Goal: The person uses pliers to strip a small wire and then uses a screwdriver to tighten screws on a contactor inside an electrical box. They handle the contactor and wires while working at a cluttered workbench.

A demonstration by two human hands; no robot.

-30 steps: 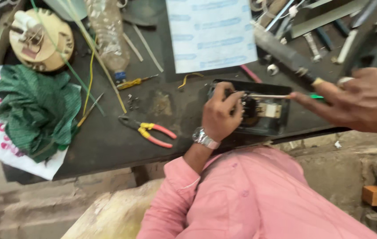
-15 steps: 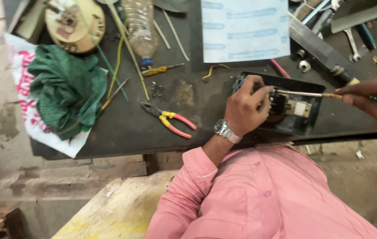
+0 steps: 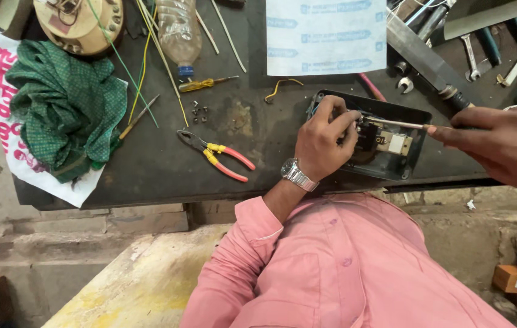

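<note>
Head view: left hand (image 3: pixel 322 143) is gripping parts inside the black box (image 3: pixel 413 163) at the worktop (image 3: pixel 149 164) edge; right hand (image 3: pixel 504 146) is pinching a screwdriver (image 3: pixel 392 123) into it. Pliers (image 3: pixel 219 156) are lying left, spanners (image 3: pixel 471 54) beyond.

White printed sheet (image 3: pixel 326 36) top centre

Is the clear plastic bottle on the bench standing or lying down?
Lying down: the clear plastic bottle rests on its side on the dark workbench, blue cap toward the person.
</note>
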